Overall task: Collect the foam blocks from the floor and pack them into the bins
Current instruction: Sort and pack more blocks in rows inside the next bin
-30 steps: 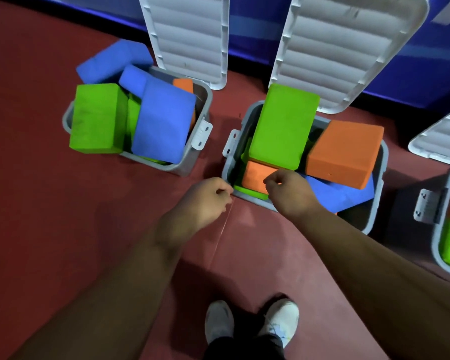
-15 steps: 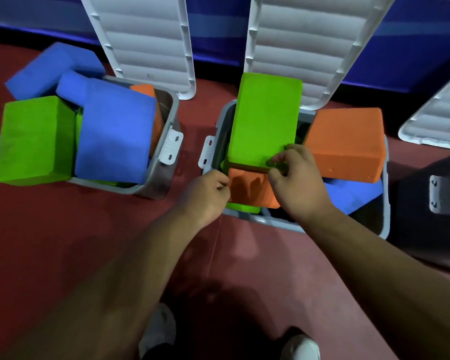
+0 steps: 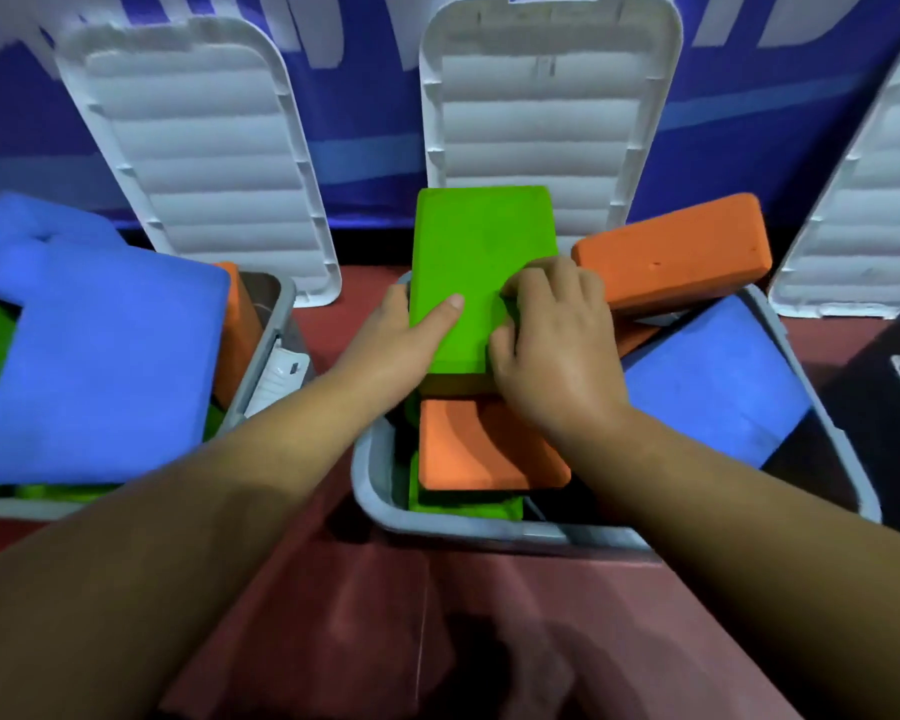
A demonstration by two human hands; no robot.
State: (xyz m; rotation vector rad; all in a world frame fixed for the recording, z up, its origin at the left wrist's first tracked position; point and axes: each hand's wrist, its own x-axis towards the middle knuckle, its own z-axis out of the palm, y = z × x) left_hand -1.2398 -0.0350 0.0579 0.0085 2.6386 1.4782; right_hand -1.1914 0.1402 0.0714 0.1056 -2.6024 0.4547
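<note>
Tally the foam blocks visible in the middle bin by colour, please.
Middle bin:
Green: 2, the big one under both hands and one at the bottom
Orange: 2, near and far right
Blue: 1
Total: 5 clearly visible; more may be hidden underneath.

The middle bin (image 3: 380, 504) is crowded: a green foam block (image 3: 476, 262) leans against the raised lid (image 3: 546, 122), with orange blocks (image 3: 671, 254) and a blue block (image 3: 707, 379) filling the right side. Open space remains only at the near right corner (dark, partly shadowed). The left bin (image 3: 276, 324) is heaped above its rim.
</note>
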